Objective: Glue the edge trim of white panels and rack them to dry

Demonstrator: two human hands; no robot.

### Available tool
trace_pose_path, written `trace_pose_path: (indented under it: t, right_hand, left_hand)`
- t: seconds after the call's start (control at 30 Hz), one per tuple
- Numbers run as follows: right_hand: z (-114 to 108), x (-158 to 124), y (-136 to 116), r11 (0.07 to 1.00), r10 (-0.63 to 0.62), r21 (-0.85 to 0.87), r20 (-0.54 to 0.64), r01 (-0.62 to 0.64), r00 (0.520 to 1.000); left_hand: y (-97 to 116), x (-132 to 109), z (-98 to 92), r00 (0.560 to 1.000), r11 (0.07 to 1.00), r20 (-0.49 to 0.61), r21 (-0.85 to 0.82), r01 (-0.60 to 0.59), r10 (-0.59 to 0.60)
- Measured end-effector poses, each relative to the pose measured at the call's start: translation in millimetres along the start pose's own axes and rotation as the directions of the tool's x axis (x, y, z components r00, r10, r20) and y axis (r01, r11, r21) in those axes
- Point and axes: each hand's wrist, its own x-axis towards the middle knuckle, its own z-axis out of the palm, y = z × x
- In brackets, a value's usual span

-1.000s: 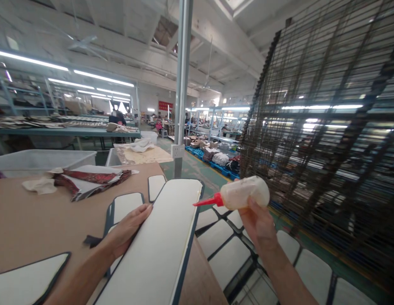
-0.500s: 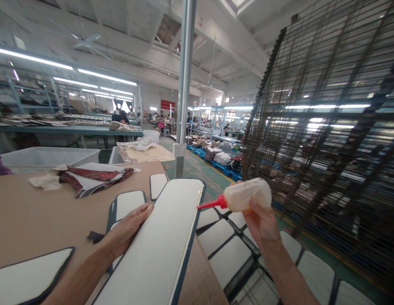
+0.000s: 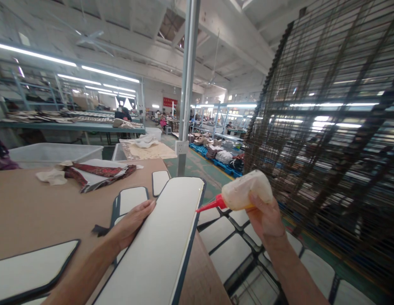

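Observation:
A long white panel with a dark blue edge (image 3: 158, 237) is tilted up over the table's corner. My left hand (image 3: 133, 224) grips its left edge, thumb on the white face and the other fingers hidden beneath. In my right hand (image 3: 266, 216) is a translucent squeeze bottle (image 3: 244, 190) with a red pointed nozzle, lying nearly level. The nozzle tip meets the panel's right edge, where a thin yellowish line of glue runs along the border. Smaller white panels with dark edges (image 3: 133, 200) lie behind my left hand, and a larger one (image 3: 31, 264) is at the lower left.
The brown tabletop (image 3: 19, 207) carries a bundle of patterned red and white cloth (image 3: 101, 173). More dark-edged panels (image 3: 228, 250) rest on a rack at lower right. A tall wire rack (image 3: 323, 127) stands on the right. A grey post (image 3: 187, 84) rises beyond the table.
The nozzle tip has slid slightly down the panel's right edge, and the bottle now tilts more, its base higher. My left hand keeps its hold. The view has shifted slightly.

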Motion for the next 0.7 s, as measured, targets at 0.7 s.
trace_pose_path:
  t: [0.7]
  right_hand:
    - [-3.3,13.4,-1.0,0.995,-0.057,-0.077,0.007,0.057,0.998]
  left_hand:
    - [-12.2,-4.9,7.2,0.997,0.998,0.072,-0.061,0.033,-0.029]
